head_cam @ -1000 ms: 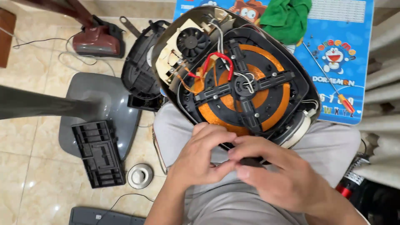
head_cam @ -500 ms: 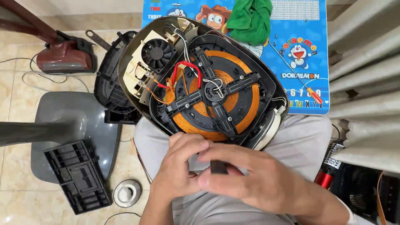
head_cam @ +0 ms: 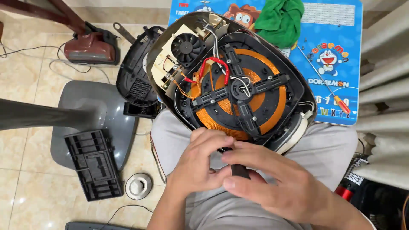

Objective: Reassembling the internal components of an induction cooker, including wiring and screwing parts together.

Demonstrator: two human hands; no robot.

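While the opened cooker (head_cam: pixel 232 81) has stayed on the lap, both hands, left hand (head_cam: pixel 198 164) and right hand (head_cam: pixel 272 181), remain closed around a small dark part (head_cam: pixel 239 169), work ongoing.

My left hand (head_cam: pixel 198 164) and right hand (head_cam: pixel 279 181) are bare, without rings, watch or gloves, my forearms are uncovered with no sleeve showing, and I wear light grey trousers (head_cam: pixel 332 149) of plain, smooth cloth.
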